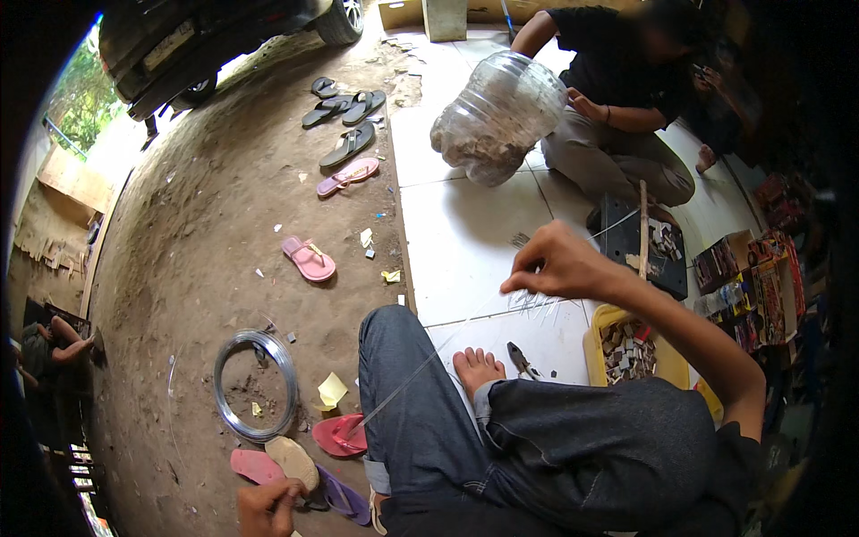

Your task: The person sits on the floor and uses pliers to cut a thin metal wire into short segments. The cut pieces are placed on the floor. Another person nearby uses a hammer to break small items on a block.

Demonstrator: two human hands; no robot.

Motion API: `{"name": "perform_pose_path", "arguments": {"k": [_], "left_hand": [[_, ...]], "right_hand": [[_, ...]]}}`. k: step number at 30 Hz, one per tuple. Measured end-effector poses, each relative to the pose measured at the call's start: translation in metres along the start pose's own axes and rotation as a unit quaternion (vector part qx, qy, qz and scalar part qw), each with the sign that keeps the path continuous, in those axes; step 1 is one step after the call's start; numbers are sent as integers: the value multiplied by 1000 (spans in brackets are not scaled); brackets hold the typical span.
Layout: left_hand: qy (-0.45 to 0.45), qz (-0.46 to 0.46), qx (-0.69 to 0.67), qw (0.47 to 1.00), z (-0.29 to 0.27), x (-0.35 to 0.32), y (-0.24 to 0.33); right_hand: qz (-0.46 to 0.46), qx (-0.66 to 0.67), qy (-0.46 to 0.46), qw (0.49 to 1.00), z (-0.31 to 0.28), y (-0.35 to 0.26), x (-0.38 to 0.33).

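Over the white tiles my right hand (559,261) is closed in a pinch on a thin wire (438,351). The wire slants down across my jeans towards my left hand (270,508), which is closed with fingertips together at the lower edge, in line with it; its last stretch is too faint to follow. Past my right hand, a thin strand runs up to a stick (642,228). Below that hand lies a bunch of short cut wires (541,306). Pliers (522,360) rest on the tiles beside my bare foot. A coil of silvery wire (217,385) lies on the dirt.
A yellow container (594,353) of small pieces and a black box (617,219) stand at right, near packed boxes (774,286). Opposite, a person holds a large clear plastic bottle (510,103). Sandals (310,259) are scattered on the dirt. A dark car (197,49) is parked far left.
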State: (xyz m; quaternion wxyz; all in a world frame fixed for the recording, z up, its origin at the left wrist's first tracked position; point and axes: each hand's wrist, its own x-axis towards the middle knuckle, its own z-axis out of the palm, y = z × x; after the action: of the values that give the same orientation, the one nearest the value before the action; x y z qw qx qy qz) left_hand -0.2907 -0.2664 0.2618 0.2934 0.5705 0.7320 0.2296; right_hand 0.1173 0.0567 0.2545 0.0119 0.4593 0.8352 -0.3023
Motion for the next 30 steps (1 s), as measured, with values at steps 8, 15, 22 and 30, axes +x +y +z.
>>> {"name": "perform_pose_path", "arguments": {"k": [8, 15, 22, 30], "left_hand": [[1, -34, -12, 999, -15, -3, -25], [-20, -39, 21, 999, -23, -8, -48], [-20, -25, -29, 999, -22, -8, -71], [-49, -42, -20, 998, -23, -7, -72]], "right_hand": [[-61, 55, 129, 988, -6, 68, -16], [-34, 57, 169, 983, -15, 105, -29], [-25, 67, 192, 979, -15, 128, -33], [-31, 94, 209, 973, -16, 136, -30]]}}
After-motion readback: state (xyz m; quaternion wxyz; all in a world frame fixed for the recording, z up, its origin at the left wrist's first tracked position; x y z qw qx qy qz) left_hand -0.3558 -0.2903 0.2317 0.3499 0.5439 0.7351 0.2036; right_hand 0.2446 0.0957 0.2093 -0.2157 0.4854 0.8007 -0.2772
